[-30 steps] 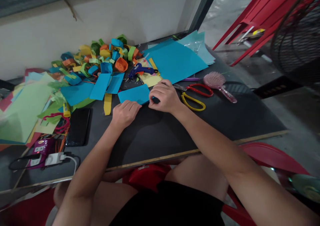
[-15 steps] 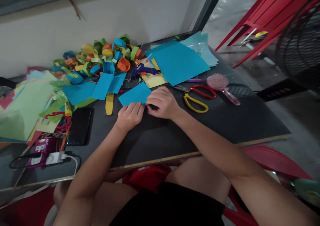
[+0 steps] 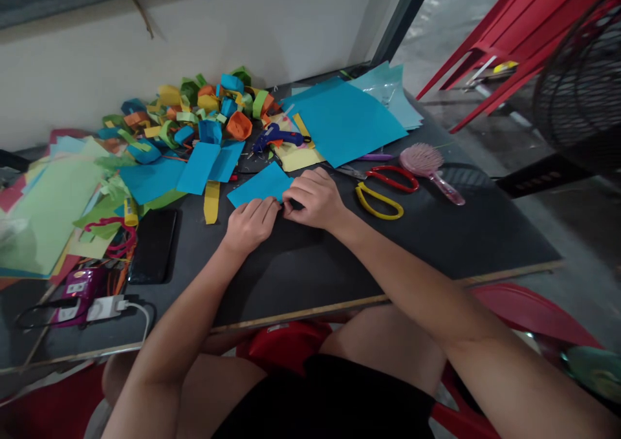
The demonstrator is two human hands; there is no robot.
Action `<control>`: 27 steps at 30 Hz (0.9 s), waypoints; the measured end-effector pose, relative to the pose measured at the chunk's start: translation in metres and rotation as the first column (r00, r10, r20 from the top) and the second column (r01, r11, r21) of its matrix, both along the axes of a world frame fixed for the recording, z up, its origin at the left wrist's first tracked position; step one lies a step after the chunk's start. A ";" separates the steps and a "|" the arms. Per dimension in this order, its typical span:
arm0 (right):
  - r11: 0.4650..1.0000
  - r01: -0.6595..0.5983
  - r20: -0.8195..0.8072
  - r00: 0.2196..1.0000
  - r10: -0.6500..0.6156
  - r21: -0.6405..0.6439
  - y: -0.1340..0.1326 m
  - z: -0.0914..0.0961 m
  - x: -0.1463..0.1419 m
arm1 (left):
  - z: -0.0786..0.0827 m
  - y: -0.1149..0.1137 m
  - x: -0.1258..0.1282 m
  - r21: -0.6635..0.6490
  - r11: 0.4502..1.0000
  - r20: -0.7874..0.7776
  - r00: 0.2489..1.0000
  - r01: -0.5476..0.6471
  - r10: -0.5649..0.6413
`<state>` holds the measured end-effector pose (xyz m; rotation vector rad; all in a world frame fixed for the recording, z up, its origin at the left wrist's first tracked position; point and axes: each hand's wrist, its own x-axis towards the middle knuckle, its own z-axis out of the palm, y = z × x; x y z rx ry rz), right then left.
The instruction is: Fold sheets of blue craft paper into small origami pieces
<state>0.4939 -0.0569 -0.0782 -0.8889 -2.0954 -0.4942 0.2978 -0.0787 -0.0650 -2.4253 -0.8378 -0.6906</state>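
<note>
A small blue piece of paper (image 3: pixel 259 183) lies on the dark table in front of me. Along its near edge, my left hand (image 3: pixel 253 222) is closed with the fingers pressed onto the paper. My right hand (image 3: pixel 314 200) pinches the same edge at the paper's right end, close beside the left fingertips. The fingers cover the near edge, so I cannot see whether it is folded. Just beyond the paper is a blue glue gun (image 3: pixel 279 137). Scissors (image 3: pixel 381 191) with one red and one yellow handle lie right of my right hand.
Several colourful folded paper pieces (image 3: pixel 184 112) are heaped by the wall. Blue sheets (image 3: pixel 349 119) lie at the back right, near a pink hairbrush (image 3: pixel 427 164). On the left are a black phone (image 3: pixel 153 245), paper sheets (image 3: pixel 43 213) and a purple power strip (image 3: pixel 80 290). A fan (image 3: pixel 582 83) stands right.
The blue paper's far edge has dipped slightly toward me. Both hands keep their hold at the near edge with hardly any movement.
</note>
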 end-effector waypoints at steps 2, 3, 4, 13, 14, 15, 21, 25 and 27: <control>0.998 0.026 -0.031 0.999 -0.028 -0.051 0.007 -0.002 0.014 | 0.001 0.001 -0.005 0.034 0.999 0.008 1.000 -0.003 0.003; 0.996 0.051 -0.063 0.996 -0.056 -0.078 0.012 -0.003 0.023 | 0.002 0.002 -0.008 0.043 0.999 0.023 1.000 -0.012 0.011; 0.993 0.065 -0.099 0.992 -0.074 -0.098 0.016 -0.004 0.033 | 0.002 0.003 -0.011 0.049 0.998 0.045 0.999 -0.024 0.022; 0.896 0.104 -0.416 0.858 -0.300 -0.432 0.017 -0.010 0.034 | 0.002 0.004 -0.013 -0.524 0.846 0.057 0.995 0.095 -0.076; 0.896 0.092 -0.380 0.883 -0.275 -0.434 0.014 -0.011 0.029 | 0.002 0.004 -0.011 -0.601 0.795 0.070 0.996 0.084 -0.052; 0.900 0.093 -0.344 0.903 -0.256 -0.425 0.013 -0.013 0.025 | 0.002 0.005 -0.011 -0.660 0.749 0.077 0.997 0.061 -0.014; 0.912 0.086 -0.187 0.967 -0.173 -0.401 0.018 -0.022 0.025 | 0.000 0.003 -0.008 -0.668 0.701 -0.068 0.958 -0.250 0.278; 0.918 0.092 -0.211 0.960 -0.185 -0.386 0.020 -0.021 0.027 | 0.003 -0.003 -0.002 -0.624 0.661 -0.142 0.893 -0.416 0.428; 0.920 0.093 -0.223 0.956 -0.189 -0.380 0.020 -0.020 0.026 | 0.003 -0.004 0.001 -0.624 0.645 -0.151 0.878 -0.441 0.454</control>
